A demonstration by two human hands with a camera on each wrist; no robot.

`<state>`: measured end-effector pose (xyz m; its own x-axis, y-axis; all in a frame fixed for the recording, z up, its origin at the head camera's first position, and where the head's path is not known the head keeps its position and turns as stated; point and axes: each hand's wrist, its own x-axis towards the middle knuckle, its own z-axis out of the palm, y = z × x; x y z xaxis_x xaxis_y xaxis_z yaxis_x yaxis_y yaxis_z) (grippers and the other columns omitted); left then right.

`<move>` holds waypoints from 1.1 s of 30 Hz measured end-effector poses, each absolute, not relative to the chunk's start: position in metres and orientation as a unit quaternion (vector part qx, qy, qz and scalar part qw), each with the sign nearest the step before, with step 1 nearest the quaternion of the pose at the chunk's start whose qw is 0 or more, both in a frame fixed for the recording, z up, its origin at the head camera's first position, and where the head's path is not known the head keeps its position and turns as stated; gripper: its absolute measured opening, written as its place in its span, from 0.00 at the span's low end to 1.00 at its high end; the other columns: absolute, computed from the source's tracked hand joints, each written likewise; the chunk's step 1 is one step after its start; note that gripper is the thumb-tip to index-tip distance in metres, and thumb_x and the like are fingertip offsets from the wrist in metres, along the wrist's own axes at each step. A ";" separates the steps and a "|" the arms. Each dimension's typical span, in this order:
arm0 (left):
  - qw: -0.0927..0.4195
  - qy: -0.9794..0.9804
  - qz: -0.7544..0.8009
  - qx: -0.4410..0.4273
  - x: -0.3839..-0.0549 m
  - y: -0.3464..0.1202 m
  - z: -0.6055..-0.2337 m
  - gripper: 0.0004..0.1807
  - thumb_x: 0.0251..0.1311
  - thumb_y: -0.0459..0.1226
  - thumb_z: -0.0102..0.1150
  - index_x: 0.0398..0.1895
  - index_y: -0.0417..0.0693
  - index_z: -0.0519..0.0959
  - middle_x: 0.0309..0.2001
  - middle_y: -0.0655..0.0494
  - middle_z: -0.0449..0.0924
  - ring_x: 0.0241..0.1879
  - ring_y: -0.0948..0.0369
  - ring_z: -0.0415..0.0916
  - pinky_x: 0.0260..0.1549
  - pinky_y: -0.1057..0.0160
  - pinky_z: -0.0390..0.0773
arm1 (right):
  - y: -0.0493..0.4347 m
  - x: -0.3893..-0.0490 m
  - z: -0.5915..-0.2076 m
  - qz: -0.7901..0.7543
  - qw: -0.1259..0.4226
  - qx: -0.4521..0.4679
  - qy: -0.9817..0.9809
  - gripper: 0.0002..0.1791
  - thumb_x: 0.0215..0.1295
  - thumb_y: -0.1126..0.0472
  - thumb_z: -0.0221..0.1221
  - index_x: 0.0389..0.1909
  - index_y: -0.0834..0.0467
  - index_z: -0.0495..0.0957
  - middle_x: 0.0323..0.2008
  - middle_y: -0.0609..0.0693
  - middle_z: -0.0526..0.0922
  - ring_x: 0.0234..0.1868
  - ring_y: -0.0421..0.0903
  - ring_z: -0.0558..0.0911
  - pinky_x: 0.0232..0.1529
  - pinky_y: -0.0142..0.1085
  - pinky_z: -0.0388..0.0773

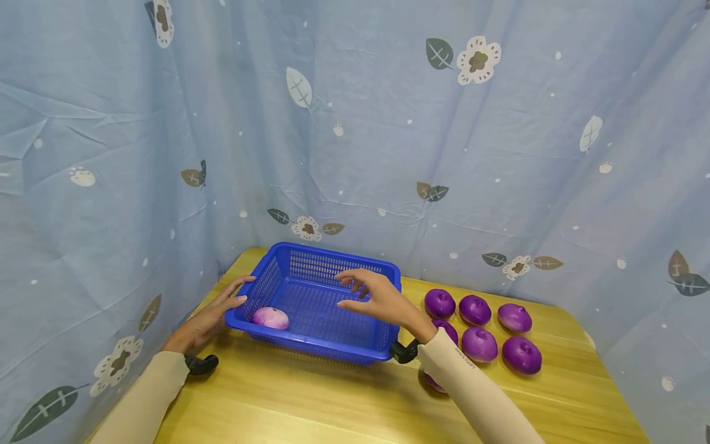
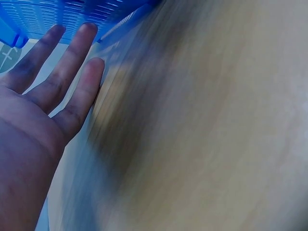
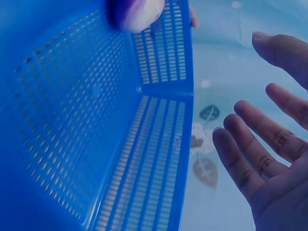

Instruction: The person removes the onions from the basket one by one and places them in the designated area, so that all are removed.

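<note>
A blue perforated plastic basket [image 1: 333, 342] stands on the table, with one pink-and-white onion [image 1: 270, 318] in its near left corner. My left hand [image 1: 213, 314] is at the basket's left rim, its fingertips touching it; in the left wrist view three extended fingers [image 2: 79, 89] reach up to the basket's outer wall. Over the basket's right half hovers my right hand [image 1: 374, 299], holding nothing, its thumb and fingers spread apart. The right wrist view shows this hand [image 3: 279, 159] above the basket's rim, with the onion [image 3: 144, 14] partly cut off at the top.
Several purple onions [image 1: 479, 344] lie in loose rows on the wooden table [image 1: 310, 401], right of the basket. My right forearm partly hides the nearest ones. A blue patterned curtain [image 1: 377, 142] hangs behind the table and along both sides.
</note>
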<state>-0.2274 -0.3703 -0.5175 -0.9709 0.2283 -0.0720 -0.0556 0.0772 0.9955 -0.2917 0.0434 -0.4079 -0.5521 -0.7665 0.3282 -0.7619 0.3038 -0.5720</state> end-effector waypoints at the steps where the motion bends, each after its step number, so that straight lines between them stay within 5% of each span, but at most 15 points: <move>1: 0.106 0.725 0.678 0.058 -0.227 -0.370 -0.517 0.34 0.78 0.49 0.48 0.81 0.66 0.49 0.81 0.41 0.36 0.74 0.33 0.51 0.67 0.38 0.66 | 0.038 -0.293 -0.407 -0.349 0.006 -0.476 0.807 0.30 0.66 0.48 0.70 0.67 0.48 0.75 0.54 0.42 0.82 0.45 0.39 0.81 0.45 0.36 0.84; 15: 0.108 0.716 0.688 0.044 -0.229 -0.368 -0.519 0.33 0.77 0.50 0.48 0.80 0.69 0.51 0.82 0.45 0.35 0.74 0.34 0.50 0.68 0.34 0.61 | -0.023 -0.308 -0.408 -0.335 0.046 -0.499 0.798 0.29 0.66 0.47 0.70 0.65 0.50 0.76 0.49 0.41 0.82 0.46 0.37 0.80 0.47 0.34 0.83; 26: 0.101 0.724 0.681 0.047 -0.230 -0.370 -0.521 0.34 0.76 0.51 0.49 0.80 0.68 0.50 0.82 0.44 0.34 0.75 0.33 0.49 0.69 0.33 0.60 | -0.062 -0.312 -0.424 -0.331 0.086 -0.506 0.791 0.27 0.67 0.51 0.69 0.65 0.51 0.76 0.50 0.46 0.84 0.48 0.47 0.85 0.50 0.34 0.82; 33: 0.105 0.721 0.682 0.057 -0.231 -0.372 -0.522 0.33 0.77 0.50 0.48 0.80 0.67 0.50 0.82 0.43 0.34 0.74 0.34 0.52 0.68 0.37 0.65 | -0.078 -0.318 -0.429 -0.340 0.096 -0.502 0.789 0.27 0.68 0.50 0.69 0.65 0.49 0.76 0.52 0.49 0.85 0.45 0.37 0.83 0.50 0.30 0.80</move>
